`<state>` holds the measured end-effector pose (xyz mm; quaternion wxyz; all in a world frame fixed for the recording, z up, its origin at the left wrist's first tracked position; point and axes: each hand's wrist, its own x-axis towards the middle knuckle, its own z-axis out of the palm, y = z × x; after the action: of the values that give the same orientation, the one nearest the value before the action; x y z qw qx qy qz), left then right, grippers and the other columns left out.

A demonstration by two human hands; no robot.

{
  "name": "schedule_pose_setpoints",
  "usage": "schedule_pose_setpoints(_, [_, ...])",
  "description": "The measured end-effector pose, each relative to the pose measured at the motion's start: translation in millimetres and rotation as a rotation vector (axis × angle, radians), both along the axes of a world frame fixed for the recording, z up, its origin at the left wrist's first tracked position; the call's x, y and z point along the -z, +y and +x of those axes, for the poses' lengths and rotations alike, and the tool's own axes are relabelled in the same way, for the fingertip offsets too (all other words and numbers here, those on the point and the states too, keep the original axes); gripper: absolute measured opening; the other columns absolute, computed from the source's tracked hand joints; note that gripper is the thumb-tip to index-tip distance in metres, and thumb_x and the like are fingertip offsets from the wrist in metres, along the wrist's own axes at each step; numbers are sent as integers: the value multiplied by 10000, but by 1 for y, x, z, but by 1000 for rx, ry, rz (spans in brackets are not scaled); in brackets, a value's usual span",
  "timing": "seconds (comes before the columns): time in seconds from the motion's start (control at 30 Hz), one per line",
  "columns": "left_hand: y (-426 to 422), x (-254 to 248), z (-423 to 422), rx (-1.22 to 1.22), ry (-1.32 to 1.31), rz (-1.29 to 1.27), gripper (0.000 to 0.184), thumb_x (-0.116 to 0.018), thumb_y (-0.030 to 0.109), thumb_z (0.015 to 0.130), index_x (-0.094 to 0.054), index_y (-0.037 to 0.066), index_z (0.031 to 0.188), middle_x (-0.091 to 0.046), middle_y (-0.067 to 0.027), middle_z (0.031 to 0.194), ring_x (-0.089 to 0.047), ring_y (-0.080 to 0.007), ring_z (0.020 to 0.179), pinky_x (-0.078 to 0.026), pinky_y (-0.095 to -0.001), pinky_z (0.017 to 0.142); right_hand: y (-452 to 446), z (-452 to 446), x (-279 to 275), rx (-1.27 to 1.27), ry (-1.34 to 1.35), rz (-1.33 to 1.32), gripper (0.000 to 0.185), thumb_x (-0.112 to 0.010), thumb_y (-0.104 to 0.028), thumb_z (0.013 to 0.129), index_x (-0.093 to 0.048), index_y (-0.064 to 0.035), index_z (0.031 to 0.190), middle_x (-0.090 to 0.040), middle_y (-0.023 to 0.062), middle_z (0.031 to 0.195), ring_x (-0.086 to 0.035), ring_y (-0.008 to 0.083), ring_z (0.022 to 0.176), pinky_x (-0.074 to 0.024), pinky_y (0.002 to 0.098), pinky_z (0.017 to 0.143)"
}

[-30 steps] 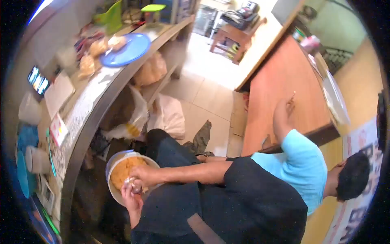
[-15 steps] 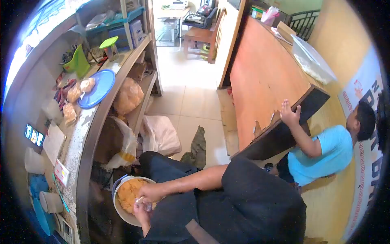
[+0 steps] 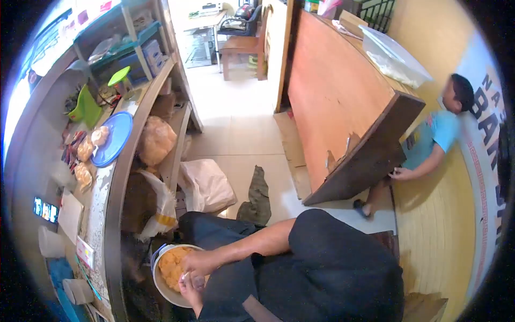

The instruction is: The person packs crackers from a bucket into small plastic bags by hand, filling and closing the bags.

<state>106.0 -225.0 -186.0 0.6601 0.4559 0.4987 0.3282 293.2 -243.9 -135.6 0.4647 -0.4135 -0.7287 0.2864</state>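
Note:
A white bucket (image 3: 162, 290) stands low beside the counter, holding an orange, crumbly food (image 3: 173, 264). My right hand (image 3: 199, 263) is over it, fingers curled down and closed by my left hand; what they grip is hidden. Just below, at the bucket's near rim, my left hand (image 3: 189, 290) is closed on a small clear plastic bag (image 3: 199, 281). Whether the bag contains anything is too small to tell. Both hands are close together above my dark clothing.
A blue lid (image 3: 119, 139) with filled bags (image 3: 86, 147) beside it lies on the counter, near a lit phone (image 3: 45, 210). A white sack (image 3: 206, 185) and green cloth (image 3: 257, 198) are on the floor. At right, a person (image 3: 429, 145) is behind a wooden panel (image 3: 370, 145).
The person at right has moved back and lowered an arm from the panel's top edge. My view has shifted slightly. My hands stay together at the bucket.

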Motion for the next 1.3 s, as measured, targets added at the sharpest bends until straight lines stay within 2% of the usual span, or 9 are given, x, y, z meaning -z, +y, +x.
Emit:
schedule_pose_setpoints(0.07, [2, 2, -3, -20, -98, -163, 292, -609, 221, 893, -492, 98, 1131, -579, -78, 1023, -581, -199, 903, -517, -328, 667, 6, -2, 9, -16, -64, -47, 164, -640, -143, 708, -630, 15, 749, -622, 202, 738, -598, 358, 721, -467, 442, 660])
schedule_pose_setpoints(0.23, [3, -14, 5, 127, -25, -151, 271, -554, 206, 913, -474, 107, 1152, -567, -100, 1083, -600, -233, 927, -543, -366, 680, -1, 4, -2, -144, -236, -284, 190, -664, -168, 687, -641, 4, 765, -628, 189, 765, -596, 356, 769, -471, 456, 681])
schedule_pose_setpoints(0.3, [3, -20, 4, 150, -149, -222, 272, -508, 186, 921, -446, 104, 1173, -547, -112, 1138, -610, -260, 953, -566, -409, 725, 3, 2, 5, -48, -336, -103, 224, -688, -208, 662, -651, -4, 745, -623, 194, 700, -596, 369, 684, -480, 455, 628])
schedule_pose_setpoints(0.53, [3, -31, -4, 240, -183, -239, 365, -517, 185, 909, -424, 105, 1253, -538, -89, 1174, -580, -268, 1030, -555, -408, 750, 5, -6, 9, -85, -384, -151, 203, -661, -210, 682, -662, -8, 711, -626, 192, 677, -591, 368, 642, -484, 460, 617])
schedule_pose_setpoints(0.63, [3, -25, -4, 229, -211, -286, 407, -533, 202, 910, -410, 103, 1285, -527, -88, 1198, -563, -255, 1060, -546, -397, 746, 18, -14, 36, -100, -609, -113, 195, -638, -200, 699, -664, -8, 721, -631, 191, 683, -597, 358, 645, -486, 457, 622])
schedule_pose_setpoints(0.7, [-1, -28, -4, 130, -245, -335, 407, -550, 180, 909, -410, 109, 1285, -526, -87, 1203, -564, -249, 1052, -535, -388, 749, 21, -17, 43, -96, -688, 114, 200, -633, -200, 695, -671, -8, 735, -635, 199, 695, -607, 354, 645, -489, 453, 614])
schedule_pose_setpoints(0.8, [4, -4, -17, 242, -264, -197, 391, -569, 153, 905, -433, 112, 1269, -537, -81, 1186, -568, -234, 1029, -520, -379, 760, 16, -17, 30, -286, -328, 37, 205, -629, -198, 683, -673, -6, 740, -632, 211, 695, -623, 346, 665, -490, 452, 614])
schedule_pose_setpoints(0.9, [3, -5, -13, 204, -250, -152, 404, -602, 158, 892, -441, 120, 1261, -550, -69, 1149, -582, -211, 959, -513, -353, 748, 13, -16, 21, -115, -390, -183, 197, -636, -187, 668, -668, -3, 729, -629, 207, 688, -624, 345, 661, -484, 459, 605])
schedule_pose_setpoints(1.3, [1, -9, -12, 82, -163, -85, 316, -681, 130, 843, -503, 94, 1102, -582, -37, 973, -579, -120, 735, -496, -238, 574, 4, -8, 4, -3, -216, -233, 168, -637, -105, 700, -670, 0, 827, -656, 188, 770, -638, 320, 673, -496, 405, 585])
